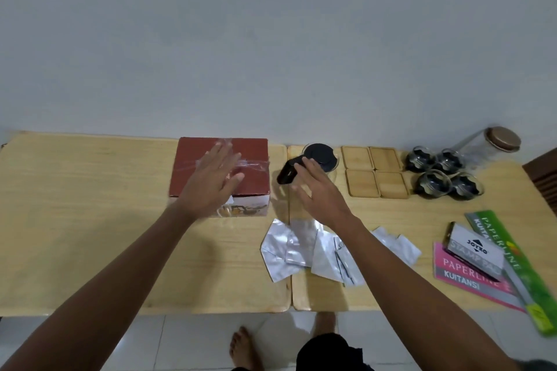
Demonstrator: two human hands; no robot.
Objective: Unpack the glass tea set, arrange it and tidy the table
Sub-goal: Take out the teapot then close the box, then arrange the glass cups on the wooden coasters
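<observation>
A plain pale wall rises behind two light wooden tables (pixel 90 220) pushed edge to edge, standing on a white tiled floor (pixel 187 340) where the person's bare feet show at the near edge.

On the left table, towards its far right corner, sits a red cardboard box (pixel 253 159) with clear tape across its closed top. The left hand (pixel 211 181) is spread flat over the box, fingers straight and apart, gripping nothing; whether the palm actually touches the lid cannot be told.

Just right of the box, on the far side of the right table, stands the glass teapot (pixel 319 156) with its black lid and black handle pointing left and near. The right hand (pixel 319 190) reaches out just near of it, fingers straight and loosely apart, holding nothing; the fingertips overlap the handle, but contact cannot be confirmed.

Right of the teapot lie four wooden coasters (pixel 375 172) in a two-by-two square, then four glass cups (pixel 441 173) clustered together, and a glass jar (pixel 488 143) with a wooden lid by the wall.

Nearer, under the right forearm, crumpled white wrapping paper (pixel 289 250) is scattered across the seam. At the near right lie a stamp pad box (pixel 476 247), a pink receipt book (pixel 464 277) and a green receipt book (pixel 512 265).
</observation>
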